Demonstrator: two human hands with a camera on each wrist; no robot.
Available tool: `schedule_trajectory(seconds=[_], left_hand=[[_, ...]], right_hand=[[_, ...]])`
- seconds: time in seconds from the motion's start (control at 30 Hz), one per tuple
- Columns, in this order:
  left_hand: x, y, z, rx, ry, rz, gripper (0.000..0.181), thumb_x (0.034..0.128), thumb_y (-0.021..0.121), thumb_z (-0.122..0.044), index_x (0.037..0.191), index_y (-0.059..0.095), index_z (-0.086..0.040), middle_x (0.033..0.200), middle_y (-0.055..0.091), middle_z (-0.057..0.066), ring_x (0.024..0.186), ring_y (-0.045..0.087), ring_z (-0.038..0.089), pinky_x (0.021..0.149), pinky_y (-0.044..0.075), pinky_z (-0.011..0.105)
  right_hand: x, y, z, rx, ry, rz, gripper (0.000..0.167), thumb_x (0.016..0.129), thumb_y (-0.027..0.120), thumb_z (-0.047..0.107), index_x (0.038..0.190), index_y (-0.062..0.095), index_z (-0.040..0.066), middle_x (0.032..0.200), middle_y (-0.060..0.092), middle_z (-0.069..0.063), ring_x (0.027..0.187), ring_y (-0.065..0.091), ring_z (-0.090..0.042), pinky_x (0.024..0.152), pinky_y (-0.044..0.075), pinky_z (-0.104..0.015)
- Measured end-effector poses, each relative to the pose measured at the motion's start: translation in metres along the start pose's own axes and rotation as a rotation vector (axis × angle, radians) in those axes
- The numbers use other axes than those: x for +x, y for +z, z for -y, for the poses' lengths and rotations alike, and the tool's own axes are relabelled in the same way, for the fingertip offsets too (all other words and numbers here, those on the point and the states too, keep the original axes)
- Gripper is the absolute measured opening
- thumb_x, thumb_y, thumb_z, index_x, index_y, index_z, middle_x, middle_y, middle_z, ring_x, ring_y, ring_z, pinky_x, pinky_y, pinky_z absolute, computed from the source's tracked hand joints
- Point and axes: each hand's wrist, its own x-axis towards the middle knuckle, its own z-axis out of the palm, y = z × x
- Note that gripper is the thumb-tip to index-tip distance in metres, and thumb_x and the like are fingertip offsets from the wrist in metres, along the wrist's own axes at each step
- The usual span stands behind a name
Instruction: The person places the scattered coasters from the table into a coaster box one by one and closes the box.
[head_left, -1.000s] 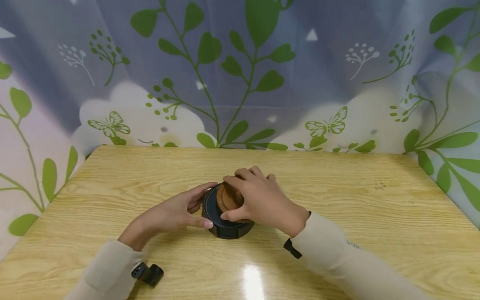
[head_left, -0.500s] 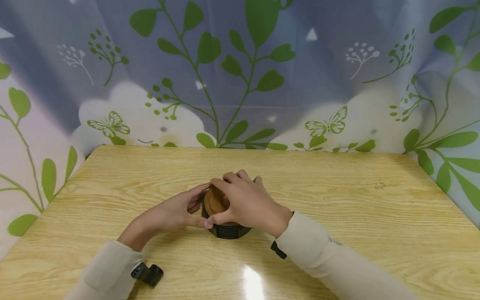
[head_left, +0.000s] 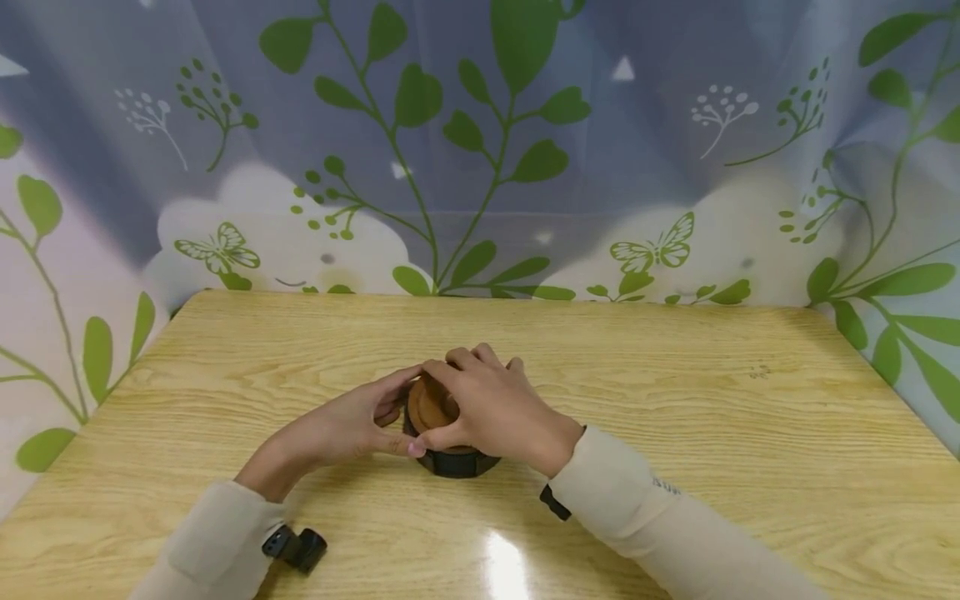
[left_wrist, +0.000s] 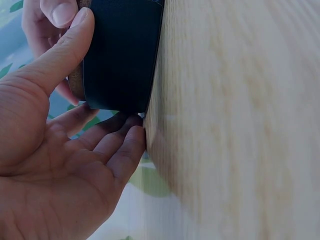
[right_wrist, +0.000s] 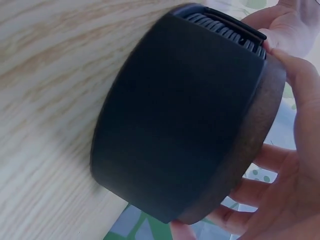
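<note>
A black round coaster holder [head_left: 459, 464] stands on the table, with pale stitching along its top edge. On top of it lies a brown round coaster [head_left: 427, 407], level with the rim's outline. My right hand [head_left: 497, 410] grips this coaster from above, fingers over its far side and thumb at its near left edge. My left hand [head_left: 337, 427] holds the holder's left side between thumb and fingers; the thumbs nearly meet. In the right wrist view, a slot in the holder's wall [right_wrist: 170, 110] shows several stacked thin edges [right_wrist: 225, 31]. My right palm hides much of the coaster.
The pale wood-grain table [head_left: 697, 400] spreads out around the holder. A curtain [head_left: 480, 167] with green leaves and butterflies hangs behind its far edge. Black wrist cameras sit at the left cuff [head_left: 217, 533] and right cuff [head_left: 600, 467].
My right hand has moved left with the brown coaster, from off-centre on the holder to over it. Over the last half second it barely shifts. My left hand stays in place.
</note>
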Motion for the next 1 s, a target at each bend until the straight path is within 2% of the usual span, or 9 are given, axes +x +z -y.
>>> schedule_trajectory(seconds=[0.5, 0.73, 0.83, 1.0], left_hand=[[0.0, 0.001, 0.0, -0.004, 0.0, 0.0, 0.109, 0.0904, 0.083, -0.033, 0.171, 0.01, -0.018, 0.176, 0.014, 0.012, 0.163, 0.017, 0.036, 0.132, 0.021, 0.057], [0.002, 0.002, -0.001, -0.005, 0.011, 0.009, 0.107, 0.0914, 0.082, -0.029, 0.171, 0.011, -0.018, 0.176, 0.014, 0.012, 0.163, 0.016, 0.036, 0.132, 0.02, 0.058], [0.002, 0.002, -0.001, -0.004, 0.022, 0.015, 0.105, 0.0918, 0.082, -0.028, 0.17, 0.013, -0.018, 0.176, 0.017, 0.014, 0.162, 0.017, 0.036, 0.131, 0.021, 0.058], [-0.002, 0.0, -0.001, 0.009, 0.053, 0.024, 0.106, 0.0922, 0.082, -0.028, 0.17, 0.012, -0.017, 0.174, 0.023, 0.018, 0.16, 0.023, 0.039, 0.13, 0.025, 0.058]], right_hand=[[-0.003, 0.004, -0.001, -0.033, -0.01, -0.024, 0.093, 0.084, 0.074, 0.07, 0.159, 0.048, 0.022, 0.153, 0.052, -0.011, 0.136, 0.05, -0.035, 0.099, 0.048, -0.075], [-0.009, 0.001, -0.002, -0.003, 0.014, -0.031, 0.1, 0.082, 0.073, 0.072, 0.162, 0.042, 0.02, 0.164, 0.042, -0.014, 0.148, 0.043, -0.038, 0.104, 0.045, -0.075], [-0.014, -0.002, -0.004, 0.019, 0.037, -0.059, 0.097, 0.087, 0.069, 0.072, 0.163, 0.041, 0.02, 0.166, 0.041, -0.013, 0.151, 0.04, -0.036, 0.106, 0.045, -0.072], [-0.029, -0.009, -0.018, 0.017, 0.069, -0.137, 0.079, 0.1, 0.06, 0.062, 0.162, 0.042, 0.016, 0.164, 0.044, -0.014, 0.151, 0.041, -0.038, 0.108, 0.044, -0.071]])
